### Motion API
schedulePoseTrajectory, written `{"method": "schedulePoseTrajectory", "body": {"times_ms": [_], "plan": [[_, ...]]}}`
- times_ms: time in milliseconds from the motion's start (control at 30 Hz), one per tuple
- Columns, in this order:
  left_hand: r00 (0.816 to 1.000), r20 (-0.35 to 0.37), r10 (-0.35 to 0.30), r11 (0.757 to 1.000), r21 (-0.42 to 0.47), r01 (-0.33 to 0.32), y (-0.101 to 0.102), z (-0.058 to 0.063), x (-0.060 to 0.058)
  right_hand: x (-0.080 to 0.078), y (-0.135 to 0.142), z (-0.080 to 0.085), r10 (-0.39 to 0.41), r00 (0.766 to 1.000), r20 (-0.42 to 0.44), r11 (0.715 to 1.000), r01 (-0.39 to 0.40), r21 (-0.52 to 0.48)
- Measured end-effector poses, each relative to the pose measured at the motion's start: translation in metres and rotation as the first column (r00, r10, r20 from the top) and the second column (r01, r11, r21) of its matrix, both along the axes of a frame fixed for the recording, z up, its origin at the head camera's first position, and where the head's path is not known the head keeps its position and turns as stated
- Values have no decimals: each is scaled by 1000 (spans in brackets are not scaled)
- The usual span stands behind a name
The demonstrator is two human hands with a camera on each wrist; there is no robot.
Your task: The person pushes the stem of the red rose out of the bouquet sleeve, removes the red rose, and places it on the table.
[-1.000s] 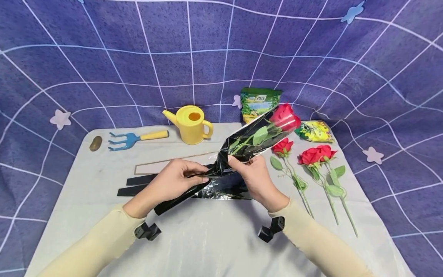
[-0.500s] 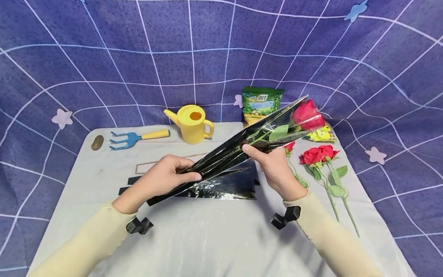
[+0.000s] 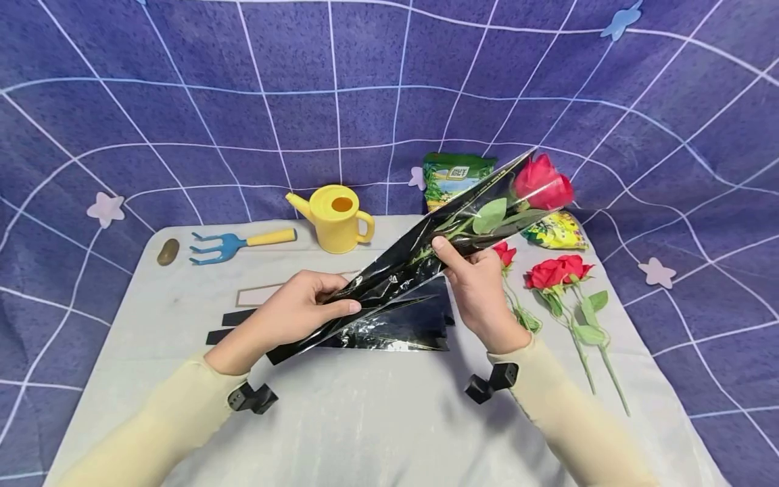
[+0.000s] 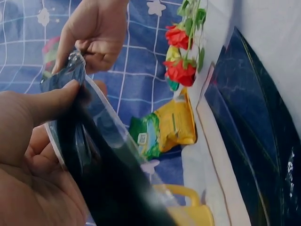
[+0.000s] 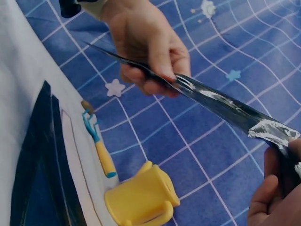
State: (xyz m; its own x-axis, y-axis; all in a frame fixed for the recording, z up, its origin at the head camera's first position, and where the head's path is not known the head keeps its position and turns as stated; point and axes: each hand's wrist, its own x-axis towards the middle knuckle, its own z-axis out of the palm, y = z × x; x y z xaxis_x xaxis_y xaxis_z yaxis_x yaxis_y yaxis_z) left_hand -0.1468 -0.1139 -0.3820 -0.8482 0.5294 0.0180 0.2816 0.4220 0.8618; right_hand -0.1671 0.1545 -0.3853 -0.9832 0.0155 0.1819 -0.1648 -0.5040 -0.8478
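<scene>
A red rose with green leaves lies inside a black flower sleeve with a clear front, its bloom at the upper right. My left hand grips the narrow lower end, thumb on top, fingers behind. Higher up, my right hand holds the sleeve with its thumb over the front. In the left wrist view the sleeve runs between both hands, above the table. The right wrist view has my left hand pinching the sleeve's narrow part. Most of the stem is hidden by black film.
More black sleeves lie flat beneath, beside a pale framed strip. Loose roses lie to the right. Behind are a yellow watering can, a blue hand fork, a stone, a green bag and a yellow packet.
The bunched, twisted sleeve has been straightened out. My right hand and the rose have moved up and right; my left hand has shifted slightly left along the sleeve.
</scene>
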Motion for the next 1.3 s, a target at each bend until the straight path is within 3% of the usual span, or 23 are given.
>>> {"method": "schedulePoseTrajectory", "body": {"times_ms": [167,267,400,600,700,800,967,1067,1300], "plan": [[1000,-11,11,1000,26,-11,6,-2,3,5,-8,-6,-62,998,-18,987,64,148],[999,-2,32,998,50,-32,9,-4,4,9,-13,-10,-15,1000,1,972,14,233],[999,3,43,997,63,-43,12,-6,4,14,-19,-13,53,999,5,961,-52,271],[1000,7,30,998,50,-30,11,-8,3,12,-13,-15,29,999,24,941,-36,337],[1000,-12,22,999,27,-22,5,-9,2,8,-5,-11,12,1000,7,937,-14,348],[999,-23,23,1000,-10,-23,-5,-9,2,3,6,-5,-4,1000,18,952,-2,308],[999,-40,10,998,-59,-13,-16,-6,4,-3,20,3,58,996,69,976,-71,207],[998,-59,0,997,-80,-5,-16,-2,4,-1,20,4,69,995,73,973,-83,216],[1000,9,-21,1000,-7,21,-4,5,1,4,11,0,31,999,25,960,-37,279]]}}
